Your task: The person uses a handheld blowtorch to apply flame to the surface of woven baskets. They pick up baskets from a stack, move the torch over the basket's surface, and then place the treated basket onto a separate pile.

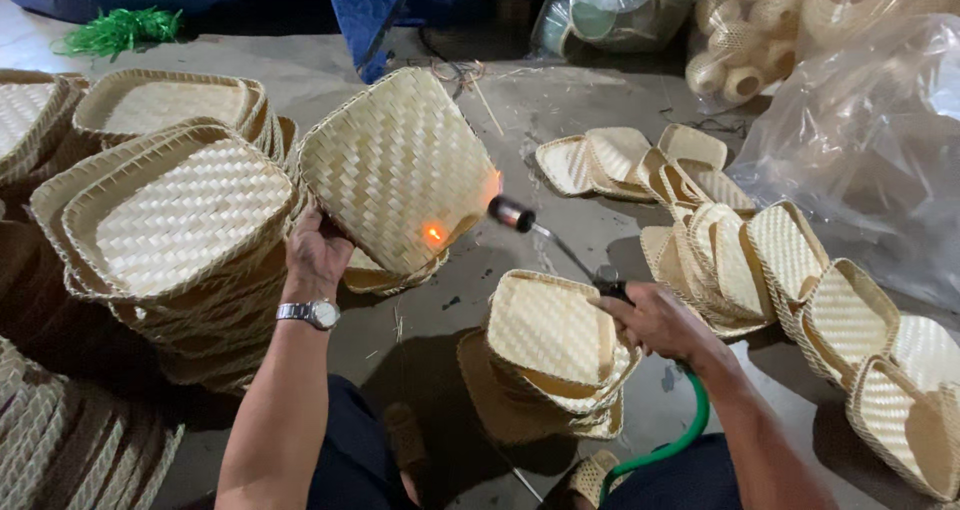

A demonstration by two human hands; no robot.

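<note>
So the left hand [318, 253] has its grip clamped on the near-left edge of a square woven bamboo tray [398, 170], holding it up tilted with the underside facing the camera, there's a silver wristwatch [312, 314] on that wrist. The tray sits in the middle of the scene, just right of a big stack of trays [175, 225] on the left, above the concrete floor [560, 100]

The right hand [655, 320] is wrapped tight around the handle of a gas torch [555, 240], whose nozzle points at the tray's right edge. You can see a flame at the rim plus a small orange glowing spot [434, 234] on the weave near the lower corner. A green hose [670, 440] runs from the torch handle down past the right forearm

Between the arms on the floor there's a small pile of trays [555, 345]. Off to the right a whole line of smaller woven trays [790, 270] leaning on each other, next to a clear plastic bag [870, 140]. Far left there's a bundle of green string [120, 30]
</note>
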